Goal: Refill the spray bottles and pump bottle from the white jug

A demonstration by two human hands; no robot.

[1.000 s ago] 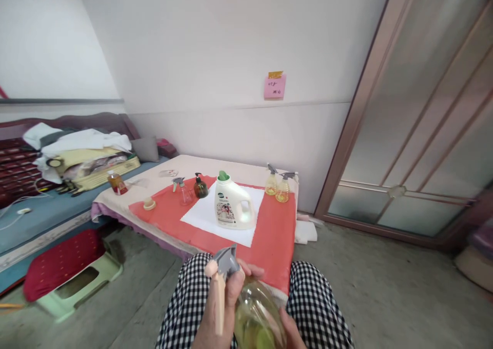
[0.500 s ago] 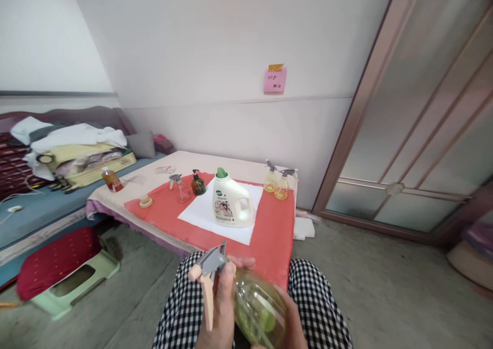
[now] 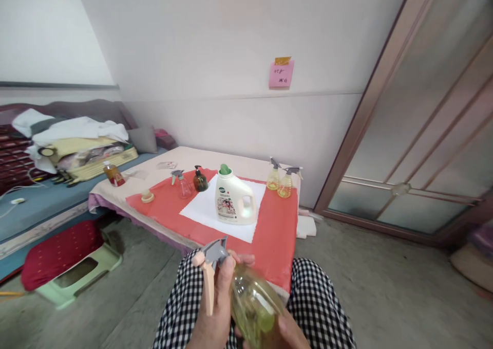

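Over my lap I hold a yellow-green see-through spray bottle (image 3: pixel 250 300), tilted, with its grey and peach trigger head (image 3: pixel 211 256) pointing up and left. My left hand (image 3: pixel 216 300) is closed around the neck just below the trigger head. Around the lower part of the bottle, my right hand (image 3: pixel 291 331) is closed, partly cut off by the frame's bottom edge. Beyond my hands, a white detergent jug (image 3: pixel 227 200) with a green spout stands on a white cloth (image 3: pixel 200 213).
A red sheet (image 3: pixel 269 241) covers part of the low table. On it stand a pink spray bottle (image 3: pixel 185 187), a dark pump bottle (image 3: pixel 200 180) and two yellow spray bottles (image 3: pixel 285 185). A beige ring (image 3: pixel 147 196) lies at left. A red-topped stool (image 3: pixel 65 254) stands on the floor.
The view has shifted slightly, so the table items appear a little further right and higher. Both hands keep hold of the spray bottle, whose body has turned slightly.
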